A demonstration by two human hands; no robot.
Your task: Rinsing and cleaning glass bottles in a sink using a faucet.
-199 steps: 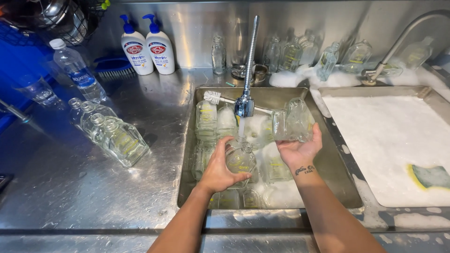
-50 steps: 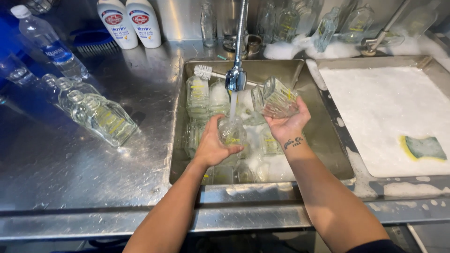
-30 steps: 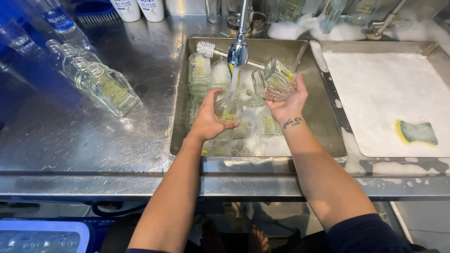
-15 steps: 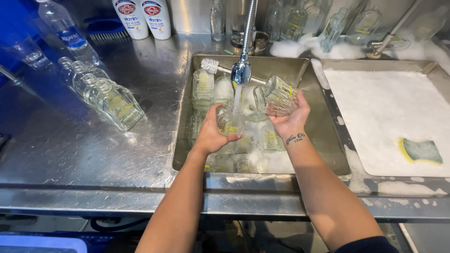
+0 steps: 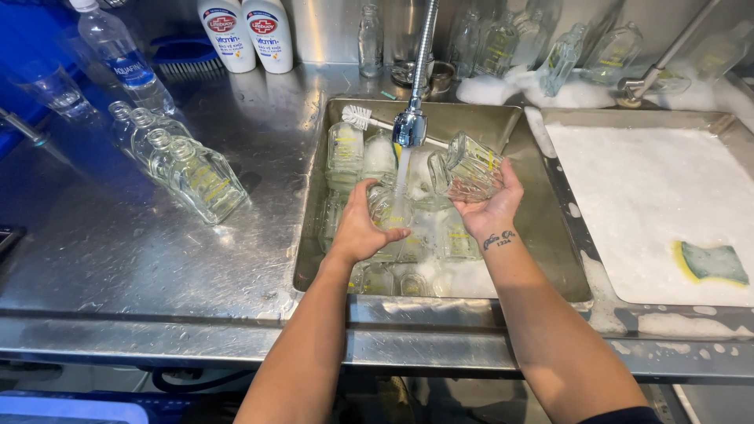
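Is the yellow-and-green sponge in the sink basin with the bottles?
No, the sponge lies on the foamy tray to the right of the sink.

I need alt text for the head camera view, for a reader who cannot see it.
Left hand holds a glass bottle under the running tap over a steel sink; right hand holds a second glass bottle beside it. More bottles lie in the sink.

yellow-green sponge [image 5: 713,261], white foam [image 5: 644,188], clear glass bottles [image 5: 196,177], blue brush [image 5: 187,53]
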